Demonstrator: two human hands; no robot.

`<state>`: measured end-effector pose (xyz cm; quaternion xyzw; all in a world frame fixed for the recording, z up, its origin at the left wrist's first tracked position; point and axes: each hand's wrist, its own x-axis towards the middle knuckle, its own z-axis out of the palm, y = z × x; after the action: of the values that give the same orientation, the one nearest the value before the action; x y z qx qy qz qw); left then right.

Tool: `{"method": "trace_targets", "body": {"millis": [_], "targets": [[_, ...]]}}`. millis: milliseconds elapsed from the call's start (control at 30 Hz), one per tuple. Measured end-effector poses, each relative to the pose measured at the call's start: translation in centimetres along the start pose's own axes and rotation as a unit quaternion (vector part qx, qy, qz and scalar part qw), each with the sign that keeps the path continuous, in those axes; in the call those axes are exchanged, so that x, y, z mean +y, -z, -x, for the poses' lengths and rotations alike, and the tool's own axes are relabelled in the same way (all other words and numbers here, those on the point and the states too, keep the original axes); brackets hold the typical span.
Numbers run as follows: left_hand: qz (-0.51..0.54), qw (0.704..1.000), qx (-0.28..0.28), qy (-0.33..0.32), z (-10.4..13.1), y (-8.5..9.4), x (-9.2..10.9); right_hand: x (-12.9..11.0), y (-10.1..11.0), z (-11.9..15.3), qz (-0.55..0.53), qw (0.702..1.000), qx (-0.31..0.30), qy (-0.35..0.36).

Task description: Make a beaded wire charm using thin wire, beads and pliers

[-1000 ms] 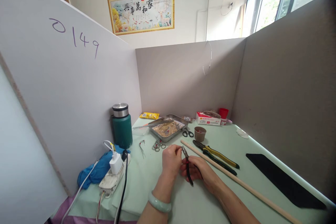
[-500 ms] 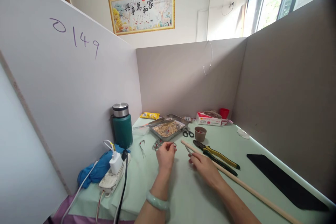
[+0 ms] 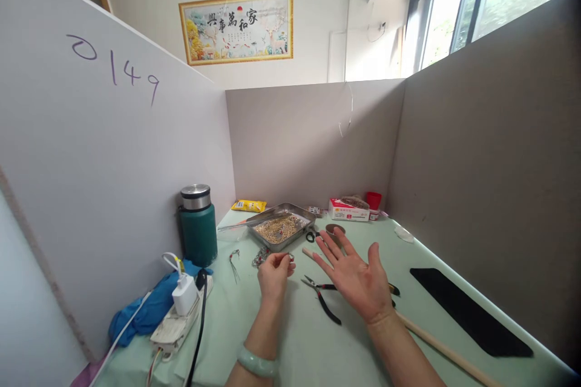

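My left hand point(image 3: 274, 277), with a pale green bangle point(image 3: 257, 363) on its wrist, pinches a small shiny piece between thumb and fingertips; its kind is too small to make out. Nothing is in my right hand point(image 3: 359, 278), which is turned palm up with fingers spread. Small black-handled pliers point(image 3: 327, 308) lie with jaws apart on the table between the two hands. Behind my right hand, the larger pliers with yellow and dark grips point(image 3: 394, 290) are mostly hidden. A wooden rod point(image 3: 445, 352) passes under that hand. A tangle of wire and red beads point(image 3: 260, 256) lies just beyond my left hand.
A metal tray point(image 3: 276, 247) of gold beads stands at the back, near scissors point(image 3: 310, 236) and a brown cup point(image 3: 334, 230). On the left are a green bottle point(image 3: 198, 233) and power strip point(image 3: 170, 332). A black mat point(image 3: 472, 314) lies right. Partition walls enclose the table.
My right hand has let go of the small pliers, now lying on the table, and has opened palm up. My left hand keeps its pinch. The view has shifted slightly.
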<state>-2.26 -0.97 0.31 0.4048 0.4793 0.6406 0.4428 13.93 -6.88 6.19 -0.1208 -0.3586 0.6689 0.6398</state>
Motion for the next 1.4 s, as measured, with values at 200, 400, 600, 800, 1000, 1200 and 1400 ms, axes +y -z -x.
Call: {"method": "trace_targets", "body": {"millis": [200,400,600,800,1000,1200,1400], "targets": [[0.002,1.000,-0.001,0.006,0.1,-0.1,0.1,0.3,0.3,0.1,0.002,1.000,0.010,0.001],[0.004,1.000,-0.001,0.007,-0.1,-0.1,-0.2,0.5,0.8,-0.1,-0.055,0.998,-0.006,-0.002],[0.004,1.000,-0.004,0.005,-0.1,-0.1,-0.2,0.7,1.3,-0.2,-0.067,0.998,-0.008,-0.011],[0.005,1.000,-0.010,0.005,0.1,-0.2,0.0,0.8,1.5,-0.2,-0.088,0.996,-0.012,-0.020],[-0.005,1.000,-0.025,0.007,0.1,-0.3,0.0,0.8,1.9,-0.2,-0.115,0.993,-0.013,-0.038],[0.004,0.999,-0.053,-0.006,0.6,-0.5,0.2,1.1,2.2,-0.3,-0.126,0.991,-0.014,-0.048],[0.033,0.990,-0.058,-0.125,1.6,-2.1,2.8,1.6,1.1,-0.2,-0.097,0.992,-0.022,-0.077]]}}
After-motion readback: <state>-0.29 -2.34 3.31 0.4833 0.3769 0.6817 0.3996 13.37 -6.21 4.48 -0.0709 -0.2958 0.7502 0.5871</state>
